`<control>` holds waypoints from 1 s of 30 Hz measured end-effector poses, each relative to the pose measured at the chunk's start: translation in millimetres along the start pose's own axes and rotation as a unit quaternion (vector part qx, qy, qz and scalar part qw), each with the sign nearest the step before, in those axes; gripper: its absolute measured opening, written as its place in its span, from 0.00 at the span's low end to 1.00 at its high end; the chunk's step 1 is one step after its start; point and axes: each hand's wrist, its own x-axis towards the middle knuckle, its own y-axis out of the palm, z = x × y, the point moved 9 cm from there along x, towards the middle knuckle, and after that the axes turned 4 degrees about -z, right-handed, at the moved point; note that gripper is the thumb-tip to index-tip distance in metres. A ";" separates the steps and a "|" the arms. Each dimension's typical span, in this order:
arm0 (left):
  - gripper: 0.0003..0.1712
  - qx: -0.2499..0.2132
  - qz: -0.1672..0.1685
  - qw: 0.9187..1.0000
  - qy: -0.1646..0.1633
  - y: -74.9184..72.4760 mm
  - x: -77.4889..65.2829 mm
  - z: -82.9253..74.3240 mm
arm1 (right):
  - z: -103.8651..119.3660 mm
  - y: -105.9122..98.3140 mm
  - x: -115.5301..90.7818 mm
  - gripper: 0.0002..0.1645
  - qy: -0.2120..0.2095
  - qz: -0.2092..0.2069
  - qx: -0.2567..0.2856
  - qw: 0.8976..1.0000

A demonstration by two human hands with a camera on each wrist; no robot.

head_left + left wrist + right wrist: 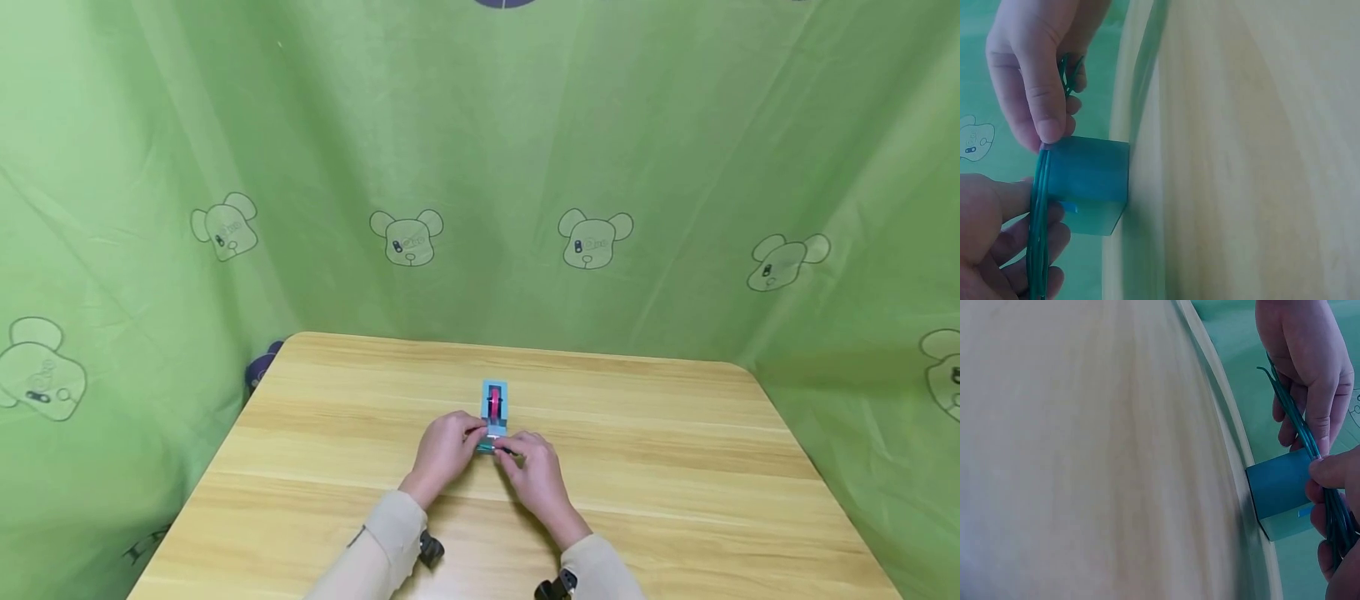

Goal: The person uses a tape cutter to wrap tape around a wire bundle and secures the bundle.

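A bundle of thin green strands (485, 448) is stretched between both hands, in front of a light-blue tape dispenser (494, 385) that stands on the table. My left hand (442, 450) pinches one part of it. On the other side, my right hand (534, 471) grips it between thumb and fingers. Loose ends of the bundle (1291, 409) stick out past the left hand in the right wrist view. Close behind the fingers, the dispenser's block-shaped end (1091, 172) shows in the left wrist view. Whether the strands touch the dispenser I cannot tell.
A pink-red roll (495, 402) sits in the dispenser. The wooden table (675, 450) spreads out around the hands, and a green curtain (495, 125) with printed bear heads hangs behind and at both sides. Dark cameras (431, 550) are strapped to both wrists.
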 end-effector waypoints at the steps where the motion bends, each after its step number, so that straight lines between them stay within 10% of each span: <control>1: 0.07 -0.001 0.000 1.000 -0.001 0.1 -0.3 0.3 | 0.0 0.1 -0.1 0.09 0.000 0.001 0.000 1.000; 30: 0.06 -0.042 0.002 0.999 -0.015 4.0 1.2 8.3 | 2.7 3.8 5.6 0.08 -0.026 0.013 -0.028 0.999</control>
